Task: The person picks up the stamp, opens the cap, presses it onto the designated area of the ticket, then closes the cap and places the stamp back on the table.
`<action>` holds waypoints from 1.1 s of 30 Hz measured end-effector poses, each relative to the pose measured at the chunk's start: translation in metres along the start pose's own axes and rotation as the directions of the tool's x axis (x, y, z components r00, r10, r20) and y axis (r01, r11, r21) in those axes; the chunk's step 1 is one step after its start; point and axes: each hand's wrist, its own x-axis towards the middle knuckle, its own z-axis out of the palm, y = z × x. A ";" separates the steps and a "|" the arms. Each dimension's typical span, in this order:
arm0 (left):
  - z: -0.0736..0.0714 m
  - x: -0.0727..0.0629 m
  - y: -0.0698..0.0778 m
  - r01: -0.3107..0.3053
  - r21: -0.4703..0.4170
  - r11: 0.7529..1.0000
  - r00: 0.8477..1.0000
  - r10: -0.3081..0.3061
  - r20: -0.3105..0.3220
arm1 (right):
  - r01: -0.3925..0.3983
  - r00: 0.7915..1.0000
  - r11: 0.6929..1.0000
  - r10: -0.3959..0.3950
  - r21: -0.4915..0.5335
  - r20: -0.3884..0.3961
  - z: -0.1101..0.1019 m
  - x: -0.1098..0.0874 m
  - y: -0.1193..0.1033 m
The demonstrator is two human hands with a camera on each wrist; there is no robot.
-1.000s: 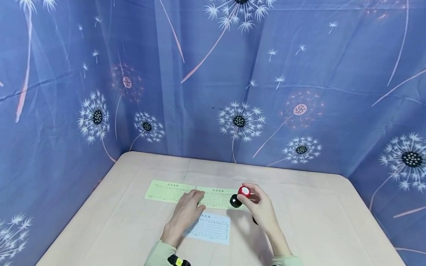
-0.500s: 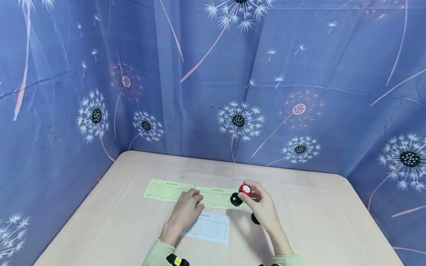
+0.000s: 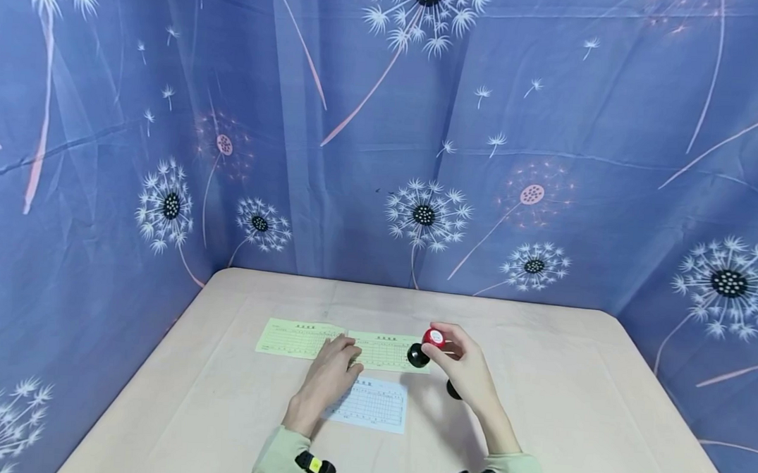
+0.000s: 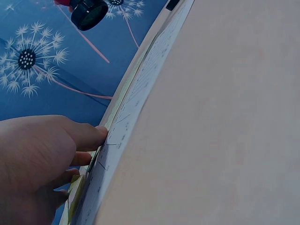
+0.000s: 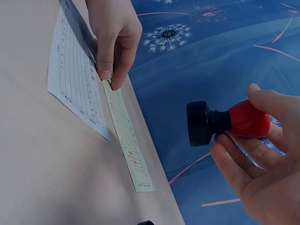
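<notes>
My right hand [image 3: 465, 367] holds a stamp with a red knob [image 5: 251, 119] and a round black base [image 5: 198, 123], its fingers and thumb around the knob. In the head view the black base [image 3: 417, 355] overlaps the right end of the right green form [image 3: 383, 351]; the right wrist view shows the stamp raised above the table. Red marks [image 5: 135, 159] show near that form's end. My left hand [image 3: 330, 375] rests with relaxed fingers where the two green forms meet, its fingertips at the paper. The left green form [image 3: 295, 337] is partly covered by this hand.
A light blue form [image 3: 374, 406] lies in front of the green ones, partly under the left forearm in the head view. A round black piece [image 3: 453, 389] sits beside the right wrist, partly hidden. Behind the cream-covered table [image 3: 574, 414] hangs a blue dandelion-print curtain [image 3: 354, 214].
My right hand stays nearly in place, and the stamp has shifted very slightly left in the last half second. The left hand keeps its place on the green forms.
</notes>
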 end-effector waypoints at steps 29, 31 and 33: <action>-0.027 -0.010 -0.015 0.049 -0.090 0.995 0.998 -0.046 0.039 | 0.015 1.000 1.000 -0.015 -0.006 0.005 0.005 -0.001 0.002; -0.031 -0.012 -0.018 0.044 -0.083 0.996 0.998 -0.041 0.045 | 0.011 1.000 1.000 -0.011 -0.010 0.003 0.004 -0.001 0.002; -0.036 -0.015 -0.021 0.041 -0.075 0.996 0.998 -0.037 0.056 | 0.011 1.000 1.000 -0.011 -0.012 0.003 0.004 -0.001 0.001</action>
